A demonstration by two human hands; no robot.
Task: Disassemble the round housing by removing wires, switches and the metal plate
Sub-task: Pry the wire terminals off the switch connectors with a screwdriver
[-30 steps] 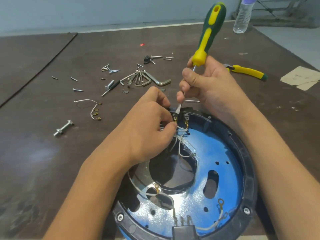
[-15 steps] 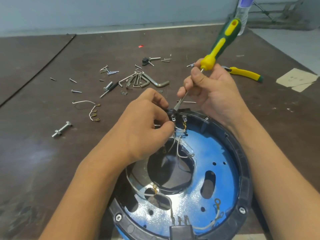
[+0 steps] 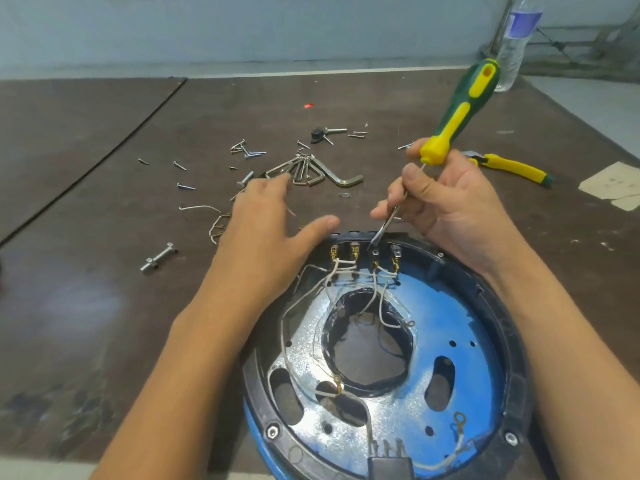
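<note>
Items counted: one round housing with one metal plate; one screwdriver; one pair of pliers; one water bottle; one large bolt; one bunch of hex keys, number not readable; at least ten small screws, exact total unclear; two loose wire pieces; one red scrap. Far switch block: four terminals. Near switch: three prongs. Two hands: left hand, right hand.

I see my left hand and right hand bare, both forearms uncovered to the frame's bottom edge.
</note>
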